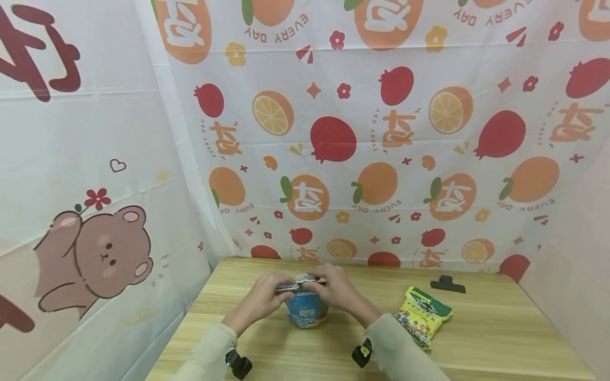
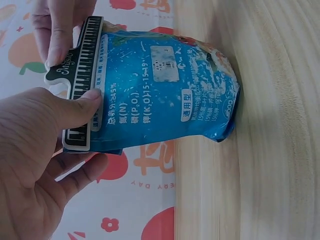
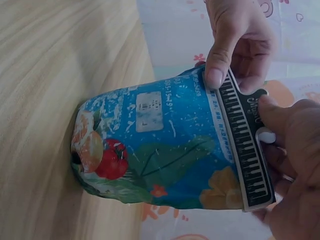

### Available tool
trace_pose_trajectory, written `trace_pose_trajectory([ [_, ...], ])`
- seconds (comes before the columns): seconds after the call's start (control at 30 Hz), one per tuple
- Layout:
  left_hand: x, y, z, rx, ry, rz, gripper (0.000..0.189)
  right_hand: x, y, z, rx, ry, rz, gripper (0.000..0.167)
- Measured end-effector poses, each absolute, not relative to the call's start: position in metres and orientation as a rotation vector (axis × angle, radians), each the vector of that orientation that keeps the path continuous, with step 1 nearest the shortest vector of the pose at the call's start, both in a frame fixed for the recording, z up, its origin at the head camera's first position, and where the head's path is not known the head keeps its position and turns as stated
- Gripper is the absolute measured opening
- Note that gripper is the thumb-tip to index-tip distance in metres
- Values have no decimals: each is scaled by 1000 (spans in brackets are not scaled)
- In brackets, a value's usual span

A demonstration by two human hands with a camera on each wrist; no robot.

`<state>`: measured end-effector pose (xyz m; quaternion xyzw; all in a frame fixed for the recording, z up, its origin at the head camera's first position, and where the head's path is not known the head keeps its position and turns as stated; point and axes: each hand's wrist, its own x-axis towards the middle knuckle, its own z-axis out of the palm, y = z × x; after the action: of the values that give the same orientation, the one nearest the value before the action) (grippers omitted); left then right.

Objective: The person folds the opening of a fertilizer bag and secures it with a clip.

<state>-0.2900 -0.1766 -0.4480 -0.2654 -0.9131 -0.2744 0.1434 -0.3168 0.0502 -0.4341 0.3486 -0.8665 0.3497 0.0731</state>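
Observation:
A blue fertilizer bag (image 1: 307, 311) stands on the table between both hands, printed with vegetables and white lettering. Across its top edge sits a black-and-white clip (image 2: 86, 82) with a piano-key pattern and the word "Music". The left hand (image 2: 35, 145) pinches the bag's top corner and the clip's end, thumb in front and fingers behind. On the other side, the right hand (image 3: 295, 155) grips the clip at its raised handle, thumb on the lettered face; some of its fingers are hidden behind the clip.
On the wooden table (image 1: 495, 328), a yellow-green packet (image 1: 424, 316) lies to the right of the hands. Behind it is a black clip (image 1: 448, 284). Printed cloth (image 1: 286, 69) hangs along the table's back, and another cloth with a bear (image 1: 109, 248) hangs on the left.

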Motion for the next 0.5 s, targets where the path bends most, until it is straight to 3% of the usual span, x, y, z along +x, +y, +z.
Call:
trace_pose_trajectory([
  [0.5, -286, -177, -440, -735, -2602, -864, 9, -323, 57, -439, 1104, -2441, 1001, 13],
])
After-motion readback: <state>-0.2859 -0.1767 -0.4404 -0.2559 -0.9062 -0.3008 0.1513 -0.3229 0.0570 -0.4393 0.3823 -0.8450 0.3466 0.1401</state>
